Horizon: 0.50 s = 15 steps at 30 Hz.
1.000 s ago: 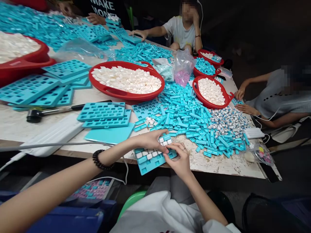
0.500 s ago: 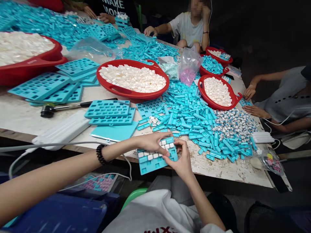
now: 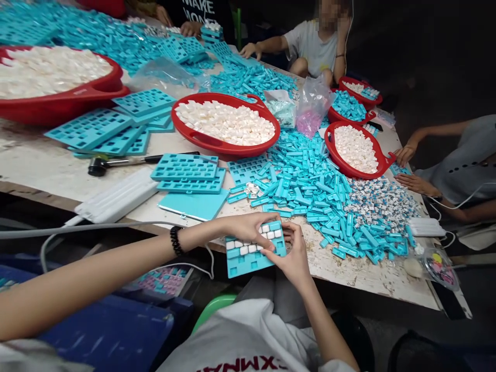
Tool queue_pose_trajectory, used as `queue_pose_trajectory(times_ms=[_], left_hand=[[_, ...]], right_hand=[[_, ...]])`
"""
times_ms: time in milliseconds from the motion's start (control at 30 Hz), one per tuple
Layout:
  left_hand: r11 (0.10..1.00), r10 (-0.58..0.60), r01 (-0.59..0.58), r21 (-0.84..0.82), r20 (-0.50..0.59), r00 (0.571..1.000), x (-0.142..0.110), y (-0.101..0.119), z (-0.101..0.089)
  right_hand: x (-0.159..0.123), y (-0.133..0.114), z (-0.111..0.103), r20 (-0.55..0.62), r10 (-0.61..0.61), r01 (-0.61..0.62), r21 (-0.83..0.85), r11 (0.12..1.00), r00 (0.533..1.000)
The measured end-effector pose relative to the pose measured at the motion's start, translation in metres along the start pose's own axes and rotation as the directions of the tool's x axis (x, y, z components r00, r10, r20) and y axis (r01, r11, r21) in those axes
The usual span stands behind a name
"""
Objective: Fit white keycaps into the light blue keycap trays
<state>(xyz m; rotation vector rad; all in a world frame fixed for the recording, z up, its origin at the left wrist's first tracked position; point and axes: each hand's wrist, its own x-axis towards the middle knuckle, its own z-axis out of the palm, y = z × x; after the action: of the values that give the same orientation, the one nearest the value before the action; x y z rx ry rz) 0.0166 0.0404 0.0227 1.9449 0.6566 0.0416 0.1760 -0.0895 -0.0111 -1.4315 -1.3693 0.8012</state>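
A blue keyboard-like tray (image 3: 248,263) with square holes is held over the table's near edge, tilted toward me. White key-shaped pieces (image 3: 248,249) and a few blue ones sit in its upper rows; the lowest row shows bare holes. My left hand (image 3: 250,230) reaches over the top of the tray, its thumb pressed on the white pieces. With my right hand (image 3: 292,253) I grip the right edge, thumb on the front and fingers behind. Blue strip pieces (image 3: 310,191) lie heaped just beyond both hands.
Red baskets (image 3: 228,151) of white pieces stand on the table. Stacked blue trays (image 3: 186,170), a mallet (image 3: 98,166) and a white power strip (image 3: 116,199) with cables lie left. Small white-and-blue parts (image 3: 383,204) are piled right. Other people's hands (image 3: 413,182) work at the far sides.
The view has shifted, so the table's contents appear farther right. Both hands keep their hold on the tray, with the left thumb still on the white pieces.
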Motion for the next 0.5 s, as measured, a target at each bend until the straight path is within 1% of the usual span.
queue_pose_trajectory(times_ms=[133,267,400,467,500], left_hand=[[0.999,-0.013,0.013,0.051,0.006,1.000,-0.005,-0.008,0.000],[0.999,-0.020,0.019,0.028,0.015,1.000,-0.006,-0.006,-0.003],[0.995,0.040,-0.038,-0.089,0.022,0.999,-0.005,0.008,-0.004],[0.987,0.075,-0.073,-0.141,0.006,0.997,-0.005,0.015,-0.004],[0.985,0.093,-0.093,-0.146,-0.010,0.996,-0.004,0.018,-0.005]], right_hand=[[0.000,-0.002,0.000,0.013,-0.016,0.016,-0.002,1.000,1.000],[0.001,-0.001,-0.001,0.013,0.024,-0.025,0.054,0.998,1.000],[0.010,0.003,-0.005,0.076,0.130,-0.144,0.233,0.962,0.989],[0.019,0.002,-0.010,0.155,0.201,-0.241,0.309,0.920,0.967],[0.025,0.000,-0.012,0.221,0.232,-0.296,0.324,0.899,0.947]])
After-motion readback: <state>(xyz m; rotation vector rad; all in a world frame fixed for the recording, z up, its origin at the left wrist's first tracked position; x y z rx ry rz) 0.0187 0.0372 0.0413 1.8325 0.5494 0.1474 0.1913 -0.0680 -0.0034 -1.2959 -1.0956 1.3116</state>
